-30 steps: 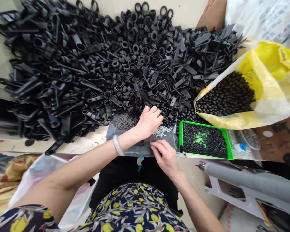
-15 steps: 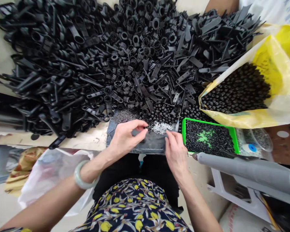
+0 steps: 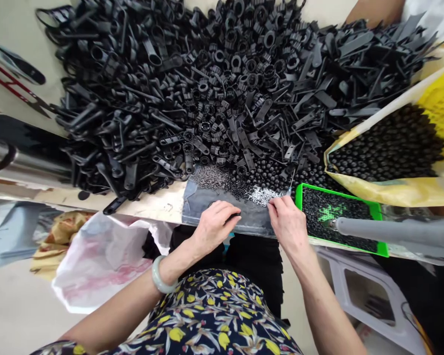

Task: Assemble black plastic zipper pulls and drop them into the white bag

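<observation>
My left hand rests curled on a dark grey pad at the table's near edge, fingers closed round a small black part that I can barely see. My right hand sits just right of it, fingertips pinched at a small heap of silver pins. What the pinch holds is too small to see. A patch of tiny dark screws lies on the pad's far side. A pale bangle circles my left wrist.
A huge pile of black plastic levers and ring parts covers the table beyond. A green tray of small black pieces stands right of my hands, a yellow bag of black caps behind it. A grey tool lies across the tray. Scissors lie far left.
My left hand has pulled back from the parts pile onto the pad and curled shut. My right hand has moved forward to the silver pins. The view has shifted left.
</observation>
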The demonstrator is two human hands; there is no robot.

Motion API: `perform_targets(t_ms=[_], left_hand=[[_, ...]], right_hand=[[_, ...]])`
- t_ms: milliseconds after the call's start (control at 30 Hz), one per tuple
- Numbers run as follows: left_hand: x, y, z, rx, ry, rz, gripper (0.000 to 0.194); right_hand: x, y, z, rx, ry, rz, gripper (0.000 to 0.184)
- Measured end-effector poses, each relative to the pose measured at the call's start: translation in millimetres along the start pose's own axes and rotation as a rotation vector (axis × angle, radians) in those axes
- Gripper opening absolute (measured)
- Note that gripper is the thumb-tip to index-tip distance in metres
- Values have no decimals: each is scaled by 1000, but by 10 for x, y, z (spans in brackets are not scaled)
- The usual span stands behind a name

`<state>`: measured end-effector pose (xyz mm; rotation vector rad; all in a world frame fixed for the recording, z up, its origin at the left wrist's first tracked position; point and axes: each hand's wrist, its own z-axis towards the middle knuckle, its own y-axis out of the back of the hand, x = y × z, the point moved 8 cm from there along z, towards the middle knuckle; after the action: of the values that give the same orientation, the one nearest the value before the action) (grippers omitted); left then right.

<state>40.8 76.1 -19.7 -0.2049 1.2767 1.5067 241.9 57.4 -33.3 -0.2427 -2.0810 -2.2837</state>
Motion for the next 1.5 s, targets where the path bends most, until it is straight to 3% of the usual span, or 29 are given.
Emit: perform_targets(t_ms=[333, 467, 667, 833, 967, 1267, 1500], left_hand=[[59, 50, 39, -7, 23, -53, 19], [25, 11, 60, 13, -17, -45, 21], [75, -49, 52, 27, 46, -60, 20], [130, -47, 46, 17, 95, -60, 27], [129, -56, 51, 40, 86, -60, 14], [80, -69, 71, 77, 72, -82, 15], [78, -66, 53, 44, 62, -95, 14]], right_hand=[[-69, -13, 14, -63, 44, 121, 26], [-85, 12, -7, -60, 39, 142, 26], [-74, 71, -51, -70, 40, 197, 27], [11, 166, -122, -45, 30, 444, 21], [99, 185, -179, -34, -12, 654, 19], [268, 17, -219, 10, -71, 909, 17], [366, -212, -235, 57, -264, 1308, 15]])
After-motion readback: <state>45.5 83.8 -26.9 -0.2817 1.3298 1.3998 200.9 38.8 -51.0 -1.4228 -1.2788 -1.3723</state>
